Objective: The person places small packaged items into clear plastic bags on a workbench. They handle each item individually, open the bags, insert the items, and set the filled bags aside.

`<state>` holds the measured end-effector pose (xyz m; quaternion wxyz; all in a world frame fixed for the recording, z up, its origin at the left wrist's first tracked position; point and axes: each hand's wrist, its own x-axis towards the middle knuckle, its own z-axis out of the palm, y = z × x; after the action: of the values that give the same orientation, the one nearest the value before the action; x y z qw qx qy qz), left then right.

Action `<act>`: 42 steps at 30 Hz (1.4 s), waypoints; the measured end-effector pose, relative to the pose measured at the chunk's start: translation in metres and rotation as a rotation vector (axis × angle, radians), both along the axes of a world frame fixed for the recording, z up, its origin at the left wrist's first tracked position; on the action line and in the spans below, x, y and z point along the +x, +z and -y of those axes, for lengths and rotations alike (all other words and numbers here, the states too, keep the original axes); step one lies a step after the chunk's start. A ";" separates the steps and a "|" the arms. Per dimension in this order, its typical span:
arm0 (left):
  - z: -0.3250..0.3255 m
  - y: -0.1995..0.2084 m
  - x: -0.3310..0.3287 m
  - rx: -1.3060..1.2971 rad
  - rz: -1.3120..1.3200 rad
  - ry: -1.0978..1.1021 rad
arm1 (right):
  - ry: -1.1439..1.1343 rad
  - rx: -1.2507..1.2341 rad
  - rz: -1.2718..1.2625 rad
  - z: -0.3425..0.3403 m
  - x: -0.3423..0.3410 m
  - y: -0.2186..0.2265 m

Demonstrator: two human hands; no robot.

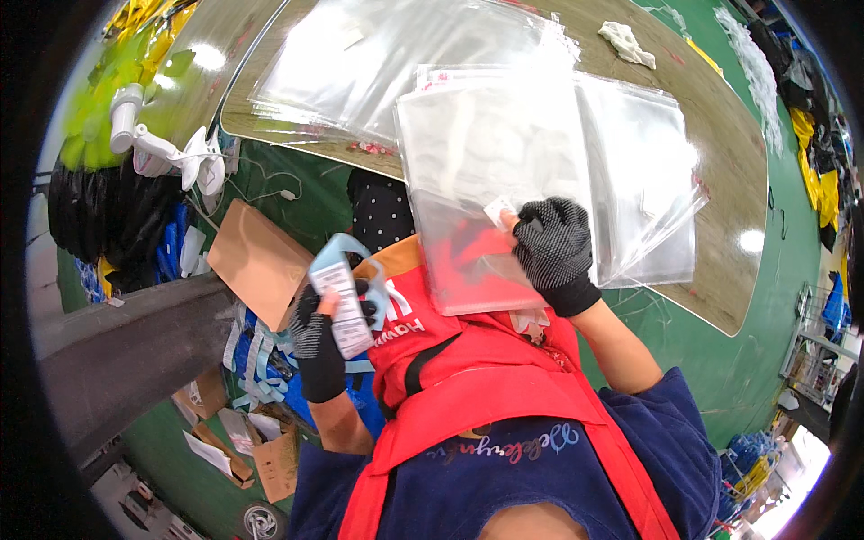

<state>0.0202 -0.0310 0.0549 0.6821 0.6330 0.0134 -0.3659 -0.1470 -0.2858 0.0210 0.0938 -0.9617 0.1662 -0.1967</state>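
Observation:
My left hand [317,349], in a black glove with grey dots and a bare thumb, grips a strip of white printed labels [349,317]. The strip's pale blue backing [344,247] curls above and behind the fingers. Over the front of the table, my right hand [558,250], gloved alike, is closed with the bare thumb pressed on a small white label [496,211]. That label lies against a clear plastic bag [490,135], whose near end hangs past the table edge over my red apron [486,378]. Whether the label is stuck down, I cannot tell.
More clear bags [630,153] lie fanned out on the right, and another pile [342,63] is at the far left of the wood-patterned table [733,216]. A crumpled white cloth [626,43] rests near the far edge. Left stand a white fan [171,153] and a cardboard piece [256,261].

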 end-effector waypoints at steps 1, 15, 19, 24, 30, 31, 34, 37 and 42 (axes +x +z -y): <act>-0.008 -0.002 0.006 0.080 0.085 0.064 | 0.027 0.087 -0.095 -0.008 0.001 0.000; 0.055 -0.011 -0.034 -0.184 -0.084 -0.191 | -0.228 1.001 0.298 -0.030 -0.034 0.000; 0.068 -0.049 -0.046 -0.250 -0.113 -0.209 | -0.598 1.384 0.877 -0.022 -0.079 0.001; 0.064 -0.050 -0.044 -0.124 -0.073 -0.281 | -0.731 1.357 1.116 -0.003 -0.165 -0.032; 0.074 -0.006 -0.059 -0.091 -0.071 -0.377 | -0.252 0.266 0.263 -0.035 -0.078 0.071; 0.074 -0.004 -0.062 -0.087 -0.077 -0.396 | -0.102 0.270 0.159 -0.042 -0.060 0.069; 0.060 0.000 -0.063 -0.102 -0.004 -0.521 | 0.202 0.329 0.167 -0.050 -0.008 0.049; 0.051 0.009 -0.056 0.018 0.173 -0.663 | 0.185 0.506 0.203 -0.047 0.002 0.041; 0.051 0.013 -0.056 0.031 0.201 -0.649 | 0.222 0.942 0.159 -0.045 0.000 0.034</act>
<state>-0.0355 -0.0821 0.0676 0.5180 0.6476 -0.2506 -0.4995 -0.1470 -0.2405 0.0551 0.5513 -0.8087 0.1261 -0.1617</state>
